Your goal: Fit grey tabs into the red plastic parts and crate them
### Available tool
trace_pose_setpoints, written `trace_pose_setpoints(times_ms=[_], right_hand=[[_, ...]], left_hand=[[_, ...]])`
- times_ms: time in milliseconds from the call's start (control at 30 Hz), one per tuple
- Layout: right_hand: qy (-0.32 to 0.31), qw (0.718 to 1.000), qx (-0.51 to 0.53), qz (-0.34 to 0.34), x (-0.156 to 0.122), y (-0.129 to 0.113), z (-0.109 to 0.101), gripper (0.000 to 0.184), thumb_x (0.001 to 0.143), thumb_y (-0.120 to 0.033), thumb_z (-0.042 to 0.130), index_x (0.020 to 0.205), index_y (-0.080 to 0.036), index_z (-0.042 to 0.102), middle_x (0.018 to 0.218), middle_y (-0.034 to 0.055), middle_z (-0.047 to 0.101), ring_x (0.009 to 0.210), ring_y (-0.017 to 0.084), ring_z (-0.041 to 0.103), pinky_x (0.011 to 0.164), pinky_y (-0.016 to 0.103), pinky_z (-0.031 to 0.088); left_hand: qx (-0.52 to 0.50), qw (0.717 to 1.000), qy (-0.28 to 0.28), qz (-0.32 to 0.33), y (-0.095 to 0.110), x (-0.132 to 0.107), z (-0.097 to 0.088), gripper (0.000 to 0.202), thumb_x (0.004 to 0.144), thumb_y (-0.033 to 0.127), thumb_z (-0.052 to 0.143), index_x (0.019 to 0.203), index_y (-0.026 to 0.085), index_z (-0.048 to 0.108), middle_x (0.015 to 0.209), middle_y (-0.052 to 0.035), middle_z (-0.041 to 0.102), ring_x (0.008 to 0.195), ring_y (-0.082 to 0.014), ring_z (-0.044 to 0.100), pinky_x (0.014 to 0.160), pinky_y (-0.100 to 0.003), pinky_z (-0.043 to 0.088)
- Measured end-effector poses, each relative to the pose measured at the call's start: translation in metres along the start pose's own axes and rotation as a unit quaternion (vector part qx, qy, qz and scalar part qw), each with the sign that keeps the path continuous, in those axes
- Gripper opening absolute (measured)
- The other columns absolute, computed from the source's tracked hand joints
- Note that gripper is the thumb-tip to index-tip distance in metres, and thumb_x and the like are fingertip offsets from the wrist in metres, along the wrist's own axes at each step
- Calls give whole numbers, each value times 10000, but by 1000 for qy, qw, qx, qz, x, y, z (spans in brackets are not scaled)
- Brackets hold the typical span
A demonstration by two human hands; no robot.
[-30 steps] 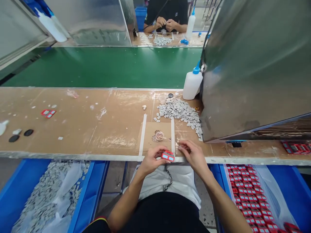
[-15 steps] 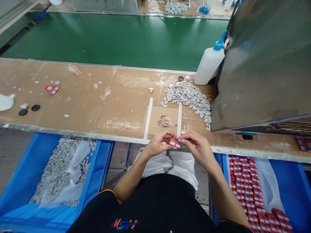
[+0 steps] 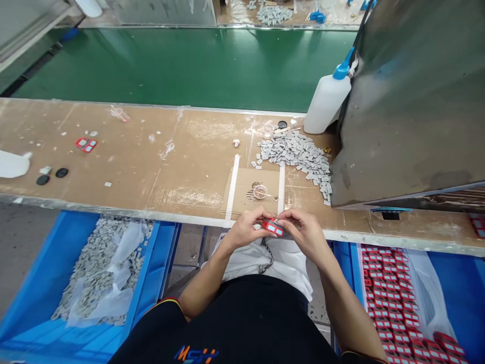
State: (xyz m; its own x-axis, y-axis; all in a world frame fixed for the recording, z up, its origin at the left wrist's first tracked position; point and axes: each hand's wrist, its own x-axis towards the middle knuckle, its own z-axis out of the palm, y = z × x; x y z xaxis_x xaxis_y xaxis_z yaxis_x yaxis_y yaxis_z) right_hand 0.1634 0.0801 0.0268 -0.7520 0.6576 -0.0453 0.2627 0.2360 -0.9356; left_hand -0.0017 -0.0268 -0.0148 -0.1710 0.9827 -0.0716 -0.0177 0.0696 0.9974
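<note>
One red part sits between the person's two hands, just off the near edge of the table, above the lap. It looks light and stiff, probably hard plastic, so it should neither sag nor bend; its smooth faces could slip a little, and the small pale panels on it may mark. The short ends and side edges seem the best places to take hold.

The left hand is closed on the part's left end, thumb on the near side and fingers on the far side. The right hand has thumb and forefinger drawn close together at the right end, touching it; whether they pinch the part or a small piece cannot be told. Beyond the hands are a cup and, farther right, a pile of grey pieces.
</note>
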Motion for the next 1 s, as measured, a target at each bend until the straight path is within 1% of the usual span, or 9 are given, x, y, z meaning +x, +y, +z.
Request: trace_pose_setpoints(times_ms=[100, 233, 367, 467, 600, 733, 800, 867, 1000], right_hand=[[0, 998, -54, -29, 0, -2, 0, 150, 915, -252, 603, 787, -213, 672, 756, 25, 642, 703, 169, 590, 650, 275, 459], [-38, 991, -117, -51, 0, -8, -3, 216, 942, -165, 536, 744, -204, 613, 750, 12, 562, 682, 154, 546, 616, 260, 403], [-46, 985, -148, -79, -4, -11, -1, 303, 1010, -223, 473, 724, -205, 571, 753, 12, 519, 674, 158, 519, 615, 277, 387], [-34, 988, -112, -102, -11, -9, 3, 332, 1042, -286, 441, 756, -203, 588, 781, 23, 514, 701, 162, 530, 641, 285, 419], [-17, 992, -77, -95, -17, -5, 8, 352, 1042, -332, 458, 743, -204, 592, 783, 26, 509, 726, 169, 539, 667, 303, 448], [7, 997, -26, -75, -19, 4, 11, 240, 1022, -366, 511, 931, -214, 673, 881, 50, 562, 804, 183, 589, 698, 311, 504], [36, 998, 19, -51, -21, 9, 14, 210, 995, -398, 563, 1054, -223, 663, 1001, 75, 604, 879, 191, 625, 728, 314, 547], [60, 996, 68, -15, -24, 13, 20, 251, 971, -421, 604, 1134, -231, 624, 1078, 85, 637, 935, 195, 659, 778, 327, 581], [90, 988, 127, 20, -29, 12, 33, 291, 962, -414, 622, 1192, -239, 590, 1067, 77, 671, 949, 195, 699, 821, 342, 611]], left_hand=[[20, 1000, -4, 4, 2, 0, -1, 468, 698, 512, 871, 917, 143, 684, 922, -75, 755, 848, -195, 727, 822, -303, 599], [57, 998, -12, 0, 6, 1, -2, 438, 717, 501, 856, 896, 151, 663, 879, -58, 748, 803, -183, 713, 795, -296, 593], [88, 996, -8, -4, 7, 0, -2, 416, 740, 505, 834, 889, 163, 649, 880, -58, 755, 807, -187, 717, 782, -286, 580], [113, 993, -18, 17, 7, -2, -2, 356, 783, 474, 805, 883, 168, 653, 878, -64, 765, 772, -183, 713, 735, -271, 563], [124, 991, -32, 38, 7, -3, -3, 298, 801, 422, 800, 880, 172, 657, 854, -51, 764, 745, -171, 707, 713, -255, 550], [109, 994, -5, 27, 6, 0, -2, 330, 799, 440, 806, 918, 166, 665, 871, -57, 752, 768, -173, 703, 725, -256, 557], [79, 996, 4, 35, 3, 2, -1, 350, 800, 436, 809, 969, 165, 667, 918, -71, 747, 821, -183, 711, 767, -269, 570], [28, 998, 4, 57, 1, 3, 0, 340, 826, 415, 790, 1018, 169, 657, 1024, -98, 740, 925, -197, 721, 833, -290, 582], [-13, 993, 4, 119, -1, 2, -1, 232, 894, 346, 722, 1044, 183, 652, 1233, -153, 679, 1135, -234, 684, 898, -333, 586]])
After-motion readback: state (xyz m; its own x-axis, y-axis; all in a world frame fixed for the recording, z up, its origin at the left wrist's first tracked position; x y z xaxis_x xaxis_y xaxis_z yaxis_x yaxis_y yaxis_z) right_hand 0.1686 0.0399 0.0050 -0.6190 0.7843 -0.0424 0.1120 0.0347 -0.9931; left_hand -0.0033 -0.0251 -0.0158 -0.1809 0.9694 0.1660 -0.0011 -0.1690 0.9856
